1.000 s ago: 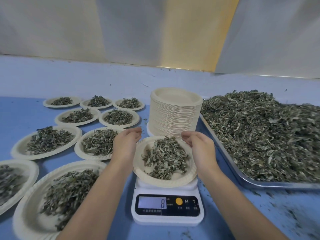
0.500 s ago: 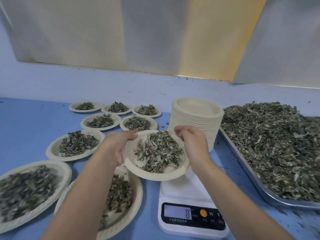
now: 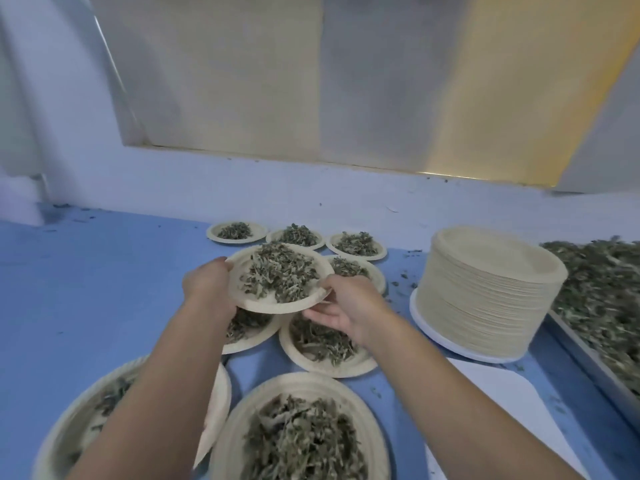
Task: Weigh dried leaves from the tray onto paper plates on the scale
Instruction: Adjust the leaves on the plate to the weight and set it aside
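At the near edge of the blue table [image 3: 86, 299], two leaf-filled paper plates lie side by side: the near centre plate [image 3: 239, 441] and the near left plate [image 3: 65, 431], the latter partly covered by the left forearm. To the right of these, the white platform of the scale [image 3: 502, 407] lies flat, just beside the metal tray [image 3: 594, 363].

Further in, two more filled plates, the mid right plate [image 3: 304, 362] and the mid left plate [image 3: 247, 342], rest on the table close together. Directly above them, clear of the table, is the held plate [image 3: 263, 305], carrying a mound of dried leaves [image 3: 277, 275]. The left hand [image 3: 207, 289] grips its left rim, thumb on top. The right hand [image 3: 346, 306] grips its near right rim, thumb on the rim and fingers curled underneath.

To the right, the stack of empty paper plates [image 3: 485, 289] stands upright on a white base, touching the tray wall or just beside it; which cannot be told. The tray holds a deep layer of loose leaves [image 3: 595, 282].

Beyond the held plate, a partly hidden filled plate [image 3: 375, 275] lies behind it. Three filled far plates [image 3: 298, 244] form a row near the wall [image 3: 242, 188].
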Available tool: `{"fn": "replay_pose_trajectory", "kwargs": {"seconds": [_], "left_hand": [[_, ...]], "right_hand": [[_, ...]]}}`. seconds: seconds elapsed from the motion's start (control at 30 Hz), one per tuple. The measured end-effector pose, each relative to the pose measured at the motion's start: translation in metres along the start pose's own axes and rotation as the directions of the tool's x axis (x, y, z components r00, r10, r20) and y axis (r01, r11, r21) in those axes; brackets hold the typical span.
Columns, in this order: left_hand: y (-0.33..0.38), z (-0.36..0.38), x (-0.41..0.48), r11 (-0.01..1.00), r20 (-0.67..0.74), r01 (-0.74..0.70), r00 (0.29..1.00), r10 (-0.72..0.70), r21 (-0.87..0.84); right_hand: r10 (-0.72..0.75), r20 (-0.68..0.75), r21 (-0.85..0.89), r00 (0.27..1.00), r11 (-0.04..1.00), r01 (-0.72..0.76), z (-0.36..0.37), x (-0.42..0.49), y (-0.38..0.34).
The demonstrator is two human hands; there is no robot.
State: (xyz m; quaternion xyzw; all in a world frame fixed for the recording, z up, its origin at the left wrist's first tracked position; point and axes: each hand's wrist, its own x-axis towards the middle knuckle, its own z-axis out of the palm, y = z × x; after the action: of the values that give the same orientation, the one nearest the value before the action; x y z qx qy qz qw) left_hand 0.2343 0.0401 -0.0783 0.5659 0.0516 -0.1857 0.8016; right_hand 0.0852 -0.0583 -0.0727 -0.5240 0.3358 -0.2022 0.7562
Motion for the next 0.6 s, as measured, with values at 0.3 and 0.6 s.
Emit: {"fn": "replay_pose_trajectory", "kwargs": {"seconds": [0.3, 0.6], "left_hand": [[0.033, -0.043, 0.052, 0.957, 0.071, 0.139, 0.984, -0.162, 0.257], [0.036, -0.063, 0.102, 0.954, 0.041, 0.149, 0.985, -0.165, 0.260]], "right_hand": [[-0.027, -0.076, -0.094, 0.997, 0.995, 0.019, 0.056, 0.065, 0.002], [-0.021, 0.025, -0.083, 0.999, 0.996, 0.023, 0.084, 0.083, 0.001]]}}
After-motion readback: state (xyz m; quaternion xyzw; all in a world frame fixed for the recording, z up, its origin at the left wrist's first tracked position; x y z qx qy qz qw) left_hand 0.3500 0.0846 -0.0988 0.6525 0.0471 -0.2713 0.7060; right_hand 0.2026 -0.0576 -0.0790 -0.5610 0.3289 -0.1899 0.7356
